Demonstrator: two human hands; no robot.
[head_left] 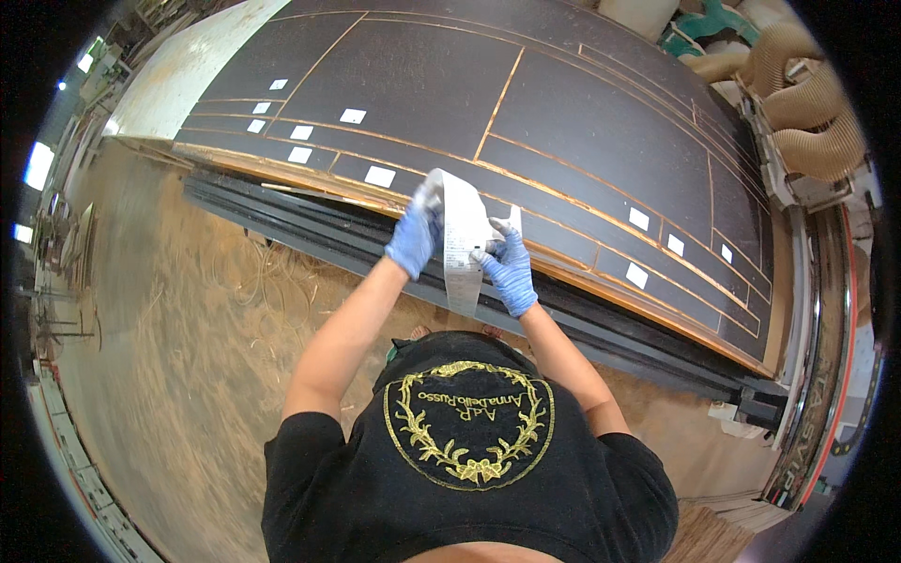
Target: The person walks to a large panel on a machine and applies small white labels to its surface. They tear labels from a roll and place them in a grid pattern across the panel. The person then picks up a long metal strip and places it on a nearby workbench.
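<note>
Left grip, right grip on paper strip

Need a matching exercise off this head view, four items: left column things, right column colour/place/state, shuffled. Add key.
Things
1. paper strip
2. dark panel
3. ribbed hoses
4. gloves

Descriptions
A. beige, at the upper right of the view
B. blue, being worn
C. bearing small, separate white labels
D. white, between the left hand and right hand

Pairs: 1-D, 2-C, 3-A, 4-B
</note>
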